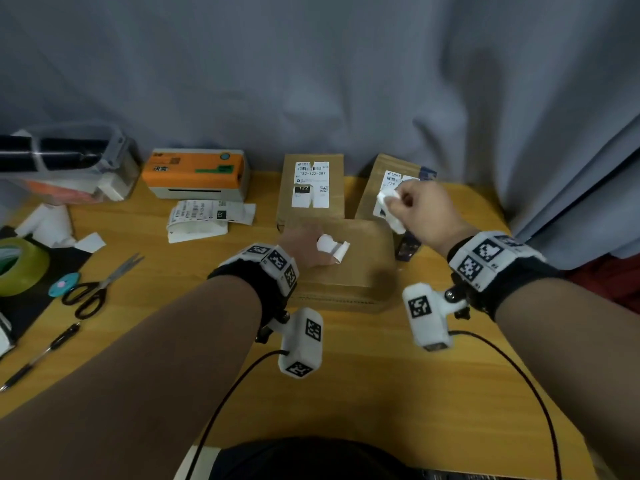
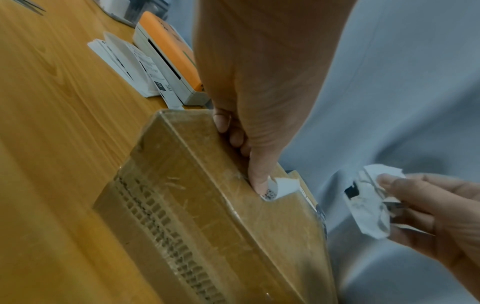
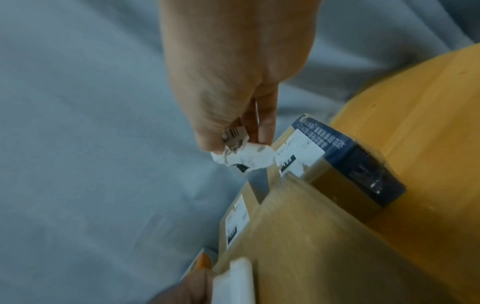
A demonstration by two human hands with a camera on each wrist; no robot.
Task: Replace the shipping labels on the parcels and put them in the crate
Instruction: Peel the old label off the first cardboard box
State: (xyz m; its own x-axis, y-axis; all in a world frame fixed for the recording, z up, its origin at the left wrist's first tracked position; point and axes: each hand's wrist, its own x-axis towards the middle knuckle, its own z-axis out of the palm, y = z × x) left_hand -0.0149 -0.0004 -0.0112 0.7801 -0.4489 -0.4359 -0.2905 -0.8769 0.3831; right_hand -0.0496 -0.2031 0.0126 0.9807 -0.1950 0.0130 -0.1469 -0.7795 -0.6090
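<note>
A grey curtain (image 1: 311, 81) hangs behind the light wooden table (image 1: 346, 375), and on the table, nearest the person, lies the large brown cardboard parcel (image 1: 360, 258), flat and taped over. Behind it stand two more parcels: a brown cardboard box with a torn white shipping label (image 1: 311, 188) in the middle, and a brown box with a dark blue end (image 1: 391, 188) to its right, also labelled. At the far left sits a clear plastic crate (image 1: 69, 164), and beside it an orange-topped label printer (image 1: 195, 174) with a loose heap of printed white labels (image 1: 207, 220) in front. Further left lie a roll of green tape (image 1: 17, 265), black-handled scissors (image 1: 97, 289) and a black pen (image 1: 38, 358). The left hand (image 1: 304, 247) rests on top of the near parcel, fingers curled down over its far edge, the thumb pressing on a small curled scrap of white label (image 2: 279, 188) sticking up from the cardboard. The right hand (image 1: 422, 209) is raised above the parcel's right corner, clear of it, fingertips pinched on a crumpled strip of peeled white label (image 2: 369, 203) that dangles below them.
</note>
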